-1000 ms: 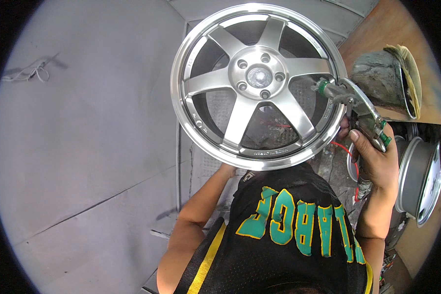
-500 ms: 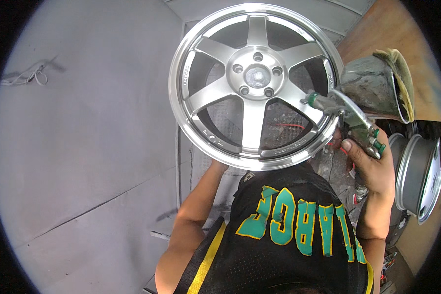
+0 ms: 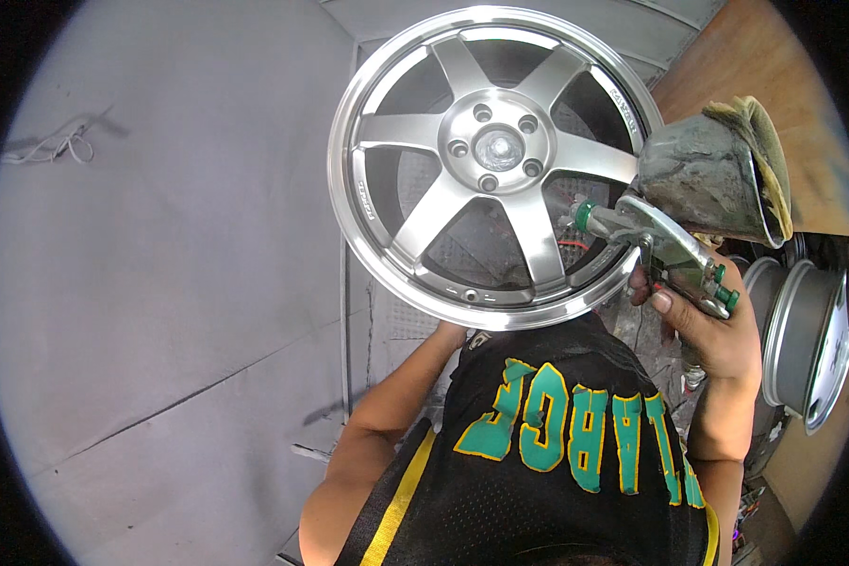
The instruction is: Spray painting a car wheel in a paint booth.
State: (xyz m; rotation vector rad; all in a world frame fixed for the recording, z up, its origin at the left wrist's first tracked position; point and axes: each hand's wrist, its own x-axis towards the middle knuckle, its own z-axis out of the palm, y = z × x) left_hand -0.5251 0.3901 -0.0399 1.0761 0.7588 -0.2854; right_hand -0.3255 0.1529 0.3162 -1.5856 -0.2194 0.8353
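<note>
A silver six-spoke car wheel rim (image 3: 496, 121) stands face toward me in front of my body. My right hand (image 3: 712, 325) is closed round a metal spray gun (image 3: 665, 241) with green knobs. Its green-ringed nozzle points left at the lower right spokes, a short way from the rim's face. On top of the gun sits a paint-stained cup (image 3: 698, 170) with a yellowish cloth at its wide end. My left hand (image 3: 451, 333) is at the rim's lower edge, mostly hidden behind it, so its fingers do not show.
Another silver wheel rim (image 3: 802, 335) stands at the right. A grey-coated wall (image 3: 170, 236) fills the left, with a white cable (image 3: 66, 141) on it. Brown board (image 3: 774, 57) stands at the upper right. A stained floor shows between the spokes.
The wheel rim has turned counterclockwise by part of a spoke gap. My right hand's spray gun has shifted slightly left and down. My left hand has moved a little right along the lower edge.
</note>
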